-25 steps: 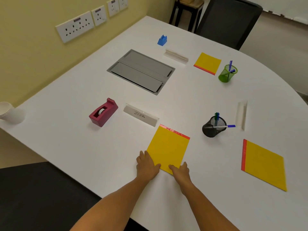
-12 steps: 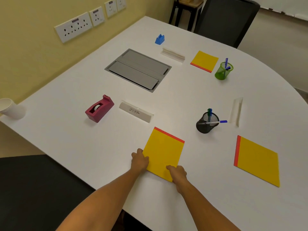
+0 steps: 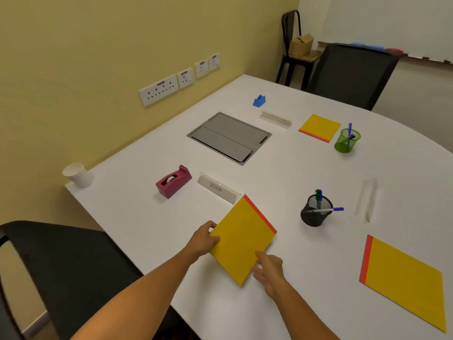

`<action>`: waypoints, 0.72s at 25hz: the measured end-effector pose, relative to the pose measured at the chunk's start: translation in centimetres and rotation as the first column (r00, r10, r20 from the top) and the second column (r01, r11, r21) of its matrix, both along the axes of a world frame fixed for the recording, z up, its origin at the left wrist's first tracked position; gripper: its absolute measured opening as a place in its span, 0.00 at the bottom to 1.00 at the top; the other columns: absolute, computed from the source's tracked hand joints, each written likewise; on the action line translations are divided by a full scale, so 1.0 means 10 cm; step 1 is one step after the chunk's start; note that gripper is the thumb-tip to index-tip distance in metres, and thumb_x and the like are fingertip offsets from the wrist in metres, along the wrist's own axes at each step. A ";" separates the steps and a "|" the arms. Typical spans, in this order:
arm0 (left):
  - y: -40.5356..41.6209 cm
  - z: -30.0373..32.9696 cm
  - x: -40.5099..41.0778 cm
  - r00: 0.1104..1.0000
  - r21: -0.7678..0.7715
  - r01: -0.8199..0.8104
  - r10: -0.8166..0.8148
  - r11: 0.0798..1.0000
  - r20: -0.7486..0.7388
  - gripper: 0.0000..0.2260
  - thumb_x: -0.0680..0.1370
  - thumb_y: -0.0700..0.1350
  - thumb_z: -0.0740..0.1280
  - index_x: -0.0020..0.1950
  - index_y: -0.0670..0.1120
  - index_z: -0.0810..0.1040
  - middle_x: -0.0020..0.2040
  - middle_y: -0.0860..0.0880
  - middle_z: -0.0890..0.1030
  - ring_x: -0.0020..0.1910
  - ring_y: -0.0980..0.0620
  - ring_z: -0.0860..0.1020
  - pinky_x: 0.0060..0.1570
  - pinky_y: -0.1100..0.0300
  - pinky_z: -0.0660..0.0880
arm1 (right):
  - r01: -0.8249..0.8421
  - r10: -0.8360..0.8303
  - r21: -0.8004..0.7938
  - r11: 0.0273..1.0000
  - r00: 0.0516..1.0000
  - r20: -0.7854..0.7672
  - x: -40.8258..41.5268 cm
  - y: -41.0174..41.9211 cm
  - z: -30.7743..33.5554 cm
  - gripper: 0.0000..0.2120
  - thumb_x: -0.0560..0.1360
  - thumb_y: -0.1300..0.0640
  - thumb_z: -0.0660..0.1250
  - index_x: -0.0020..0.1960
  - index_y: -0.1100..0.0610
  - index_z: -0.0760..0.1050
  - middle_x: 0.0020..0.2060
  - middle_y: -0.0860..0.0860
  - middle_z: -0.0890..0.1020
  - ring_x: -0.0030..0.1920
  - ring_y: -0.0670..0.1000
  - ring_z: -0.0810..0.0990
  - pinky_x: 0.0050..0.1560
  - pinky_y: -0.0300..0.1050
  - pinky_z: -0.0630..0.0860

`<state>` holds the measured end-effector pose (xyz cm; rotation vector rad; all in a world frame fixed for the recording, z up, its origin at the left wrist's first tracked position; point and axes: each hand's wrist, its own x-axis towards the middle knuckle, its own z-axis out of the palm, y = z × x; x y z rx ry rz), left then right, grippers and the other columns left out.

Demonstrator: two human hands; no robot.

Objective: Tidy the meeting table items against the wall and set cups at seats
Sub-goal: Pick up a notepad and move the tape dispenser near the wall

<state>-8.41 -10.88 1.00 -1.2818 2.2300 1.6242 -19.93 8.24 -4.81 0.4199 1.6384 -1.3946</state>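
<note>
- I see the left hand (image 3: 204, 240) gripping the left edge of the nearest yellow notepad (image 3: 242, 239), fingers curled over that edge; the pad looks tilted, its left side raised off the white worktop (image 3: 137, 217).
- The right hand (image 3: 269, 272) lies at the pad's near right corner, fingers spread loosely, one fingertip resting on the cover; it grasps nothing.
- The pad's red binding strip faces away from me, its far corner just beside a clear name stand (image 3: 218, 190) marked with handwritten lettering.
- A magenta tape dispenser (image 3: 173, 181) sits left of that stand, apart from it.
- A white paper cup (image 3: 77, 175) stands upright at the worktop's near left corner, by the yellow wall.
- A black mesh pen holder (image 3: 315, 212) stands right of the held pad, with a green pen upright and a blue-capped pen leaning out.
- An empty clear name stand (image 3: 365, 202) lies just beyond it to the right.
- A second yellow notepad (image 3: 404, 280) lies flat at near right.
- A third yellow notepad (image 3: 320, 127) lies at the far side, with a green mesh pen holder (image 3: 346, 141) just beside it.
- A grey cable hatch (image 3: 229, 137) is set into the worktop's middle; a further clear name stand (image 3: 275, 119) and a small blue tape dispenser (image 3: 259, 101) lie beyond it.
- A black chair (image 3: 66, 261) stands at my left.
</note>
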 end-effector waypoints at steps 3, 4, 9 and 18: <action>-0.19 0.23 0.09 0.998 -0.004 -0.026 0.026 1.000 -0.051 0.09 0.82 0.42 0.64 0.63 0.44 0.73 0.60 0.38 0.78 0.57 0.37 0.79 0.56 0.44 0.79 | -0.027 0.027 0.003 1.000 0.994 -0.108 -0.05 -0.08 0.12 0.40 0.78 0.57 0.72 0.80 0.52 0.50 0.70 0.60 0.72 0.61 0.61 0.78 0.62 0.57 0.76; -0.27 0.31 0.10 0.997 -0.017 -0.029 0.028 0.999 -0.067 0.10 0.82 0.42 0.65 0.63 0.44 0.73 0.60 0.38 0.78 0.57 0.37 0.79 0.55 0.44 0.79 | -0.057 0.061 0.029 0.998 0.983 -0.176 -0.10 -0.14 0.17 0.41 0.78 0.56 0.72 0.80 0.51 0.49 0.73 0.59 0.69 0.65 0.62 0.76 0.65 0.58 0.73; -0.72 0.56 0.11 0.993 -0.110 0.034 -0.046 0.993 -0.109 0.10 0.81 0.43 0.67 0.63 0.48 0.77 0.59 0.41 0.79 0.56 0.40 0.80 0.52 0.45 0.81 | -0.298 0.305 0.082 0.951 0.865 -0.399 -0.49 -0.53 0.42 0.33 0.79 0.53 0.70 0.79 0.54 0.59 0.75 0.58 0.68 0.71 0.59 0.71 0.64 0.52 0.71; -1.80 0.55 0.10 0.965 -0.066 0.228 -0.234 0.971 -0.118 0.14 0.80 0.47 0.69 0.66 0.50 0.78 0.62 0.50 0.79 0.60 0.49 0.78 0.62 0.50 0.77 | -0.403 0.443 0.206 0.892 0.683 -0.581 -0.62 -1.36 0.52 0.31 0.78 0.47 0.70 0.77 0.51 0.63 0.70 0.52 0.69 0.66 0.58 0.75 0.60 0.56 0.77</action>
